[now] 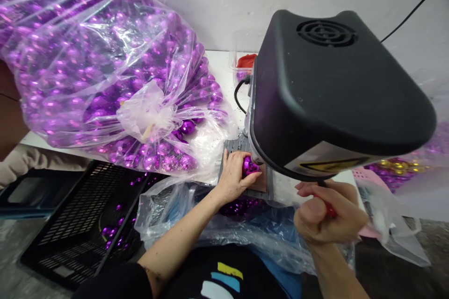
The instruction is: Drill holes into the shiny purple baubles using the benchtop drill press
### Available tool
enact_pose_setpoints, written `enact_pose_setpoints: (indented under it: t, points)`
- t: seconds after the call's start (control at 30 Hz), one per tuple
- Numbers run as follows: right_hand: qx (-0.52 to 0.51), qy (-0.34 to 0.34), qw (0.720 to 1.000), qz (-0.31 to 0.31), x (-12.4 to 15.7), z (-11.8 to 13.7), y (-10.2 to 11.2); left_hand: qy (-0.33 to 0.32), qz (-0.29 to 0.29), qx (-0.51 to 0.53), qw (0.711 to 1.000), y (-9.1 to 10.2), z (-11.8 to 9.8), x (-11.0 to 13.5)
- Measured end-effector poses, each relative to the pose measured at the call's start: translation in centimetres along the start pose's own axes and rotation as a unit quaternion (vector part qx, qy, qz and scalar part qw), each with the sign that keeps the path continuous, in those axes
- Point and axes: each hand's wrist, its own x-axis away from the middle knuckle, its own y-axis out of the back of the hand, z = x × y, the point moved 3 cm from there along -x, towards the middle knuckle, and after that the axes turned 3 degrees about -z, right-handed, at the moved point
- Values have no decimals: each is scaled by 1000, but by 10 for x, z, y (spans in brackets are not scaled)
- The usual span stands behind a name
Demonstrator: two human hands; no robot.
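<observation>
Left hand [232,175] pinches a purple ball [249,166]; right hand [333,224] grips a red handle [330,209] (long axis slanting bodyward).

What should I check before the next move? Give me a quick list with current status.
1. Purple ball held: ok, in the left hand.
2. Red handle held: ok, the right hand is closed around it.
3. Left fingers well away from the black machine: not ok, they hold the ball close beside its lower edge.
4. Ball touching the machine's working tip: cannot tell, the cover hides it.
5. Clear bag tied firmly: cannot tell, though its neck is bunched up.
</observation>
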Motion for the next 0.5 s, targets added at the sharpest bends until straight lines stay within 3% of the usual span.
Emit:
enact_pose_setpoints:
  t: [0.23, 0.37, 0.47, 0.5]
  points:
    - [41, 40, 998, 8, 7, -18, -25, -3, -4, -9, 1000, 0, 0, -1]
    - [46, 56, 996, 54, -13, -3, -3, 3, -4, -10, 1000, 1, -1, 0]
    - [46, 48, 995, 70, -49, 16, 18, 3, 1, -11, 1000, 0, -1, 0]
    - [65, 15, 997, 49, -65, 20, 22, 2, 2, -11, 1000, -1, -1, -1]
